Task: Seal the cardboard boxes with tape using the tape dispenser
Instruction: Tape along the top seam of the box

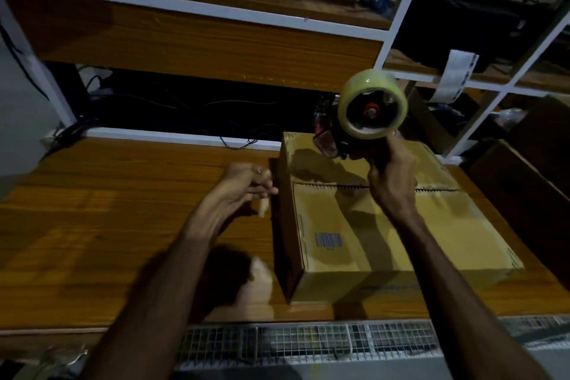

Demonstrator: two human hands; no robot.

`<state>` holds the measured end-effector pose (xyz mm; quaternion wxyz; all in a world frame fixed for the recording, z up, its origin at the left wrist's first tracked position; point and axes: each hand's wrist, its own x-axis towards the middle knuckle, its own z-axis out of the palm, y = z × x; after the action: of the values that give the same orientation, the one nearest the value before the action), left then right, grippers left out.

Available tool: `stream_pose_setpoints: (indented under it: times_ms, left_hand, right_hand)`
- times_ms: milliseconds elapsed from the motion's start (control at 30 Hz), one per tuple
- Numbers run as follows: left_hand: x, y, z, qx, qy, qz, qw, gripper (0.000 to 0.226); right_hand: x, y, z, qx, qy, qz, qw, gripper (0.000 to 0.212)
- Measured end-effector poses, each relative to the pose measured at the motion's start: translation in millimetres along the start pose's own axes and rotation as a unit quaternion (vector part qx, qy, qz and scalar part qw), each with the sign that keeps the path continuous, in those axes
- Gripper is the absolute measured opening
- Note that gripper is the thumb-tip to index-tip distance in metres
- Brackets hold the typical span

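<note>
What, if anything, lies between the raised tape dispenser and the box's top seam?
Nothing visible. The right hand holds the tape dispenser above the cardboard box; its top seam lies bare, and the left hand sits beside the box.

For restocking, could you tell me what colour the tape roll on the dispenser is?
Pale translucent yellow-green; the tape roll shows clearly in the head view.

Two bare forearms come into view from the bottom edge, no sleeves anywhere along them, no watch or band at either wrist. The left hand [246,183] is gloveless, and something small glints near its knuckles; whether that is a ring is too blurred to tell. The right hand [393,177] is gloveless too, lean, with tendons standing out along the forearm.
</note>
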<state>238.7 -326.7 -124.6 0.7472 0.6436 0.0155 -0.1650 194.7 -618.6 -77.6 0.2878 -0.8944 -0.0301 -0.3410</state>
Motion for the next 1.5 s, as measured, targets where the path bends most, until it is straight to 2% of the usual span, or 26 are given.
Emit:
stream_pose_setpoints:
  times_ms: [167,300,500,667,867,1033,1133,1233,1300,1400,1500]
  left_hand:
    - [12.8,-28.9,-9.7,-0.038,-0.022,0.007,0.999,0.011]
    - [24.1,-36.6,-2.6,-0.045,-0.021,0.012,0.999,0.02]
    - [30.6,-58.0,11.1,0.001,0.014,0.0,1.0,0.021]
    - [32.9,-76.1,27.4,-0.011,0.042,-0.029,0.999,0.021]
    - [32.0,-79.8,46.6,0.022,0.117,-0.016,0.993,0.017]
    - [29.3,-78.3,64.3,0.037,0.171,-0.003,0.985,0.017]
    - [22.7,-82.3,65.6,0.06,0.202,-0.044,0.977,0.028]
    - [14.1,-96.4,60.2,0.129,0.207,-0.074,0.967,0.017]
    - [8.7,-98.3,63.9,0.13,0.218,-0.041,0.966,0.014]
    - [3.4,-83.0,78.8,0.162,0.21,0.069,0.962,0.032]
    - [10.6,-70.3,91.0,0.365,0.149,0.145,0.907,0.049]
  right_hand:
    - [14.1,24.7,-11.3,-0.058,-0.071,-0.034,0.995,0.054]
    - [18.6,32.5,-6.7,-0.041,-0.082,-0.025,0.995,0.06]
    - [23.6,47.5,-1.7,-0.005,-0.104,0.005,0.995,0.061]
    - [18.5,54.4,-2.9,-0.005,-0.133,0.004,0.991,0.059]
    - [7.9,50.4,-5.4,-0.006,-0.155,0.034,0.987,0.056]
    - [5.0,58.9,-3.6,-0.009,-0.178,0.016,0.984,0.051]
    - [1.0,60.8,-3.3,-0.022,-0.175,0.014,0.984,0.048]
    - [-0.7,58.0,-6.1,-0.019,-0.165,0.005,0.986,0.048]
    - [0.5,59.9,-6.1,-0.008,-0.169,0.004,0.986,0.047]
    - [3.0,70.4,-2.7,0.005,-0.178,-0.001,0.984,0.043]
    - [5.2,79.7,-1.7,-0.002,-0.189,-0.004,0.982,0.043]
